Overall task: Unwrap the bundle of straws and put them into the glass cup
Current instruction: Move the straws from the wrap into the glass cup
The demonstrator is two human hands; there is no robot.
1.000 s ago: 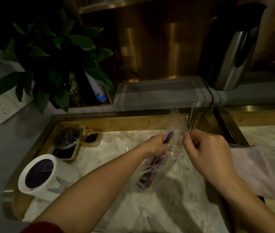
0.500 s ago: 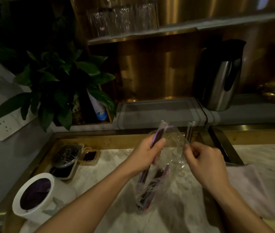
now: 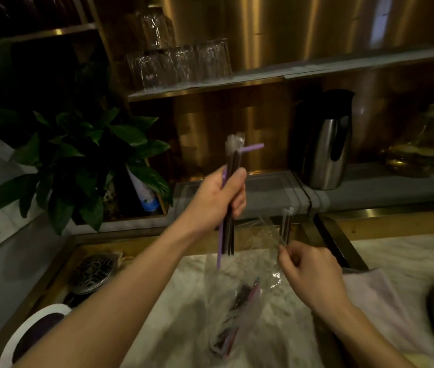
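Our left hand (image 3: 217,197) is closed round a few straws (image 3: 228,208), lifted above the plastic bag (image 3: 239,293); right hand (image 3: 309,272) pinches the bag mouth plus a wrapped straw (image 3: 286,225); straws look light, slick, bendy, so we'd grip mid-shaft; glasses (image 3: 181,65) sit on the shelf above.

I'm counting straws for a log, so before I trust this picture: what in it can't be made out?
- Head view: the straws left in the plastic bag are motion-blurred; no count possible.
- The left hand covers the middle of its straw bunch; count uncertain.
- The right hand hides the lower ends of its wrapped straws.
- The white container is cut off by the bottom edge.
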